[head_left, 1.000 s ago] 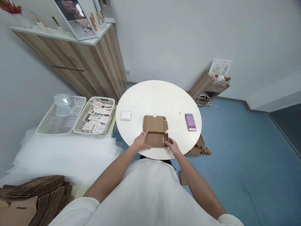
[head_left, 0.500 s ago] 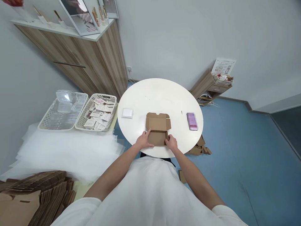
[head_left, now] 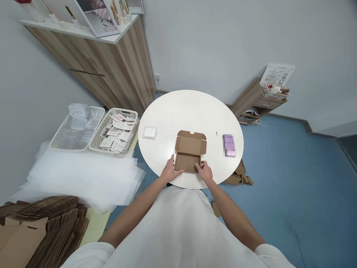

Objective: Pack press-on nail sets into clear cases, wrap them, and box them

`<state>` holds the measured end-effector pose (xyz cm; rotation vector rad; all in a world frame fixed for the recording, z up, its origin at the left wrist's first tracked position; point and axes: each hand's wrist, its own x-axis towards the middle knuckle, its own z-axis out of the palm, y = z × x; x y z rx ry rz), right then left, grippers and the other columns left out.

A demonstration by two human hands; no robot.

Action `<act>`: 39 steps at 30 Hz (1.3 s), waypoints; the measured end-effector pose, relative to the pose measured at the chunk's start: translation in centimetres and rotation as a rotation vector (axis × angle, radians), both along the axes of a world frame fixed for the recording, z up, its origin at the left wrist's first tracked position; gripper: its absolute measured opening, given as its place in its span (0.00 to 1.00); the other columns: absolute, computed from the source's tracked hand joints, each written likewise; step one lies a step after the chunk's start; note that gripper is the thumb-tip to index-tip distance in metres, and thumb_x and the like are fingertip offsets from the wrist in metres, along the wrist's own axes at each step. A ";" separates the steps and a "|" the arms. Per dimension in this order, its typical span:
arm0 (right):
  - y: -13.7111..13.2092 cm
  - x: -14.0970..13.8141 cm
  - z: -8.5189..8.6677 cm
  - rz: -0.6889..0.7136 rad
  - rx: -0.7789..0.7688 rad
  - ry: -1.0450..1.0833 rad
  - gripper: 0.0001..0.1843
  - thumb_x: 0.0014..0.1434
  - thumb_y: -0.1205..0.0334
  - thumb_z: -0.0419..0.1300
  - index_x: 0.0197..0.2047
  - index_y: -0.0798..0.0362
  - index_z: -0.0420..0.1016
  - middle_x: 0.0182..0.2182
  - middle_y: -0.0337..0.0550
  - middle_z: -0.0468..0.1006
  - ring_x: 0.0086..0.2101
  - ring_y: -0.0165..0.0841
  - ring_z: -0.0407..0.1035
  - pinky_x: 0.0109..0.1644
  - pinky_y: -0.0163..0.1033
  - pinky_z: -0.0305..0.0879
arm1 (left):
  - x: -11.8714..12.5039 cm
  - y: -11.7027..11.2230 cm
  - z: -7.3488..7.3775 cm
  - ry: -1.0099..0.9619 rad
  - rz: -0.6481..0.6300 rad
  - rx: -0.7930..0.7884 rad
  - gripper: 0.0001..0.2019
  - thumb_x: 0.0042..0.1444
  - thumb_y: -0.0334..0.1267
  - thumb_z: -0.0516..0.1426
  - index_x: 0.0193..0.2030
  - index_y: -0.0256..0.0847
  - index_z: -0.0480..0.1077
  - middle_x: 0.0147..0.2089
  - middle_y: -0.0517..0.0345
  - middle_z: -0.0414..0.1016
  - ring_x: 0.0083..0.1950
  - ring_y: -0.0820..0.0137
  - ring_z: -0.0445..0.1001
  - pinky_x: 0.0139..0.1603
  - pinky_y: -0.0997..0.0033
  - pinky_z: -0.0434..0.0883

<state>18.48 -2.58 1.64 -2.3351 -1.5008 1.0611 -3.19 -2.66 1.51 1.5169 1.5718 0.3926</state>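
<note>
A brown cardboard box (head_left: 187,163) lies on the white round table (head_left: 189,108), its lid (head_left: 190,144) raised at the far side and its inside bare. My left hand (head_left: 169,170) lies against the box's left front corner, fingers stretched along the left side and thumb apart by the front edge. On the opposite side, my right hand (head_left: 205,171) pinches the right wall, with the thumb at the inner face and the curled fingers outside. A small white packet (head_left: 150,132) rests on the table to the left. A purple, pixelated item (head_left: 229,145) sits to the right.
To my left are a white basket of printed cards (head_left: 118,132), a basket of clear plastic cases (head_left: 76,128), white translucent sheets (head_left: 83,175) and stacked flat cardboard (head_left: 55,234). Cardboard pieces (head_left: 239,176) lie on the floor at right. A wooden cabinet (head_left: 122,67) stands behind.
The right wall of the box now stands more upright, and the lid and its flaps have shifted slightly. My left fingers have moved from the inner left edge to outside the left wall.
</note>
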 end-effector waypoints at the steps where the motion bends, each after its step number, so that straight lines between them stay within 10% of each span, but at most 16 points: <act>1: -0.2 0.1 0.1 -0.007 0.004 0.050 0.27 0.52 0.43 0.47 0.50 0.52 0.59 0.35 0.44 0.73 0.34 0.35 0.70 0.34 0.38 0.62 | 0.1 -0.4 -0.2 -0.012 0.051 -0.013 0.45 0.44 0.52 0.57 0.64 0.40 0.37 0.57 0.45 0.56 0.52 0.62 0.64 0.48 0.66 0.64; 17: 4.1 2.5 -0.8 -0.160 0.104 0.699 0.26 0.53 0.57 0.46 0.55 0.54 0.58 0.52 0.49 0.64 0.35 0.33 0.69 0.40 0.41 0.67 | 3.7 4.4 -0.3 -0.213 0.209 -0.024 0.28 0.49 0.33 0.50 0.60 0.43 0.51 0.59 0.55 0.59 0.59 0.67 0.59 0.52 0.69 0.63; 33: 4.1 2.2 -1.5 -0.221 0.228 0.515 0.30 0.52 0.48 0.51 0.55 0.55 0.59 0.50 0.52 0.63 0.31 0.30 0.66 0.41 0.41 0.64 | 3.5 4.5 -1.4 -0.358 0.273 -0.104 0.33 0.46 0.34 0.55 0.61 0.43 0.50 0.62 0.49 0.53 0.62 0.59 0.53 0.54 0.56 0.60; 39: 3.3 0.4 0.0 -0.296 0.511 0.300 0.30 0.51 0.52 0.54 0.56 0.52 0.54 0.48 0.50 0.60 0.25 0.25 0.57 0.35 0.39 0.63 | 2.3 4.3 -1.1 -0.317 0.213 -0.086 0.37 0.46 0.38 0.57 0.62 0.45 0.45 0.64 0.47 0.47 0.63 0.58 0.49 0.56 0.55 0.58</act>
